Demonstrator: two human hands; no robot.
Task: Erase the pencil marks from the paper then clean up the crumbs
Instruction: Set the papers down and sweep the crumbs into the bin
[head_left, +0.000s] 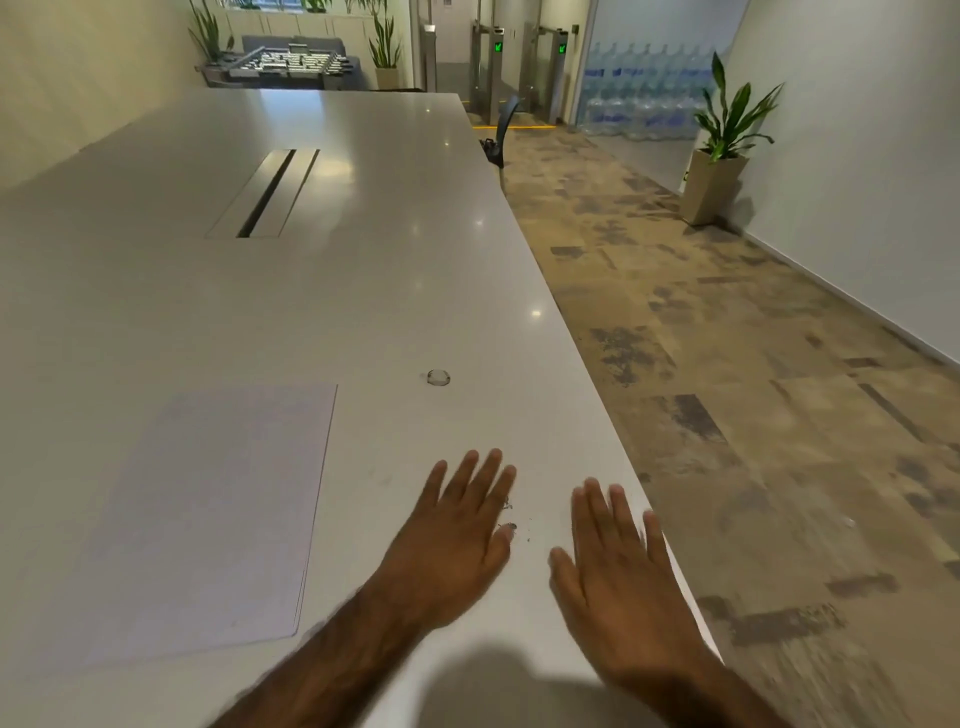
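Nothing is being gripped: the left hand (457, 540) and the right hand (618, 561) are both being held flat and open, fingers extended, palms down on the table (363, 291) near its right edge. This posture is judged to suit sweeping, not pinching; the two palms are likely being used as facing walls to gather debris. The crumbs (511, 527), small dark specks, are lying on the bare surface in the gap between the hands, just beside the left hand's little-finger side. The paper (218, 509) is lying well to the left, towards the near edge, apart from both hands; pencil marks on it cannot be made out. A small round eraser (438, 378) is resting beyond the hands, untouched.
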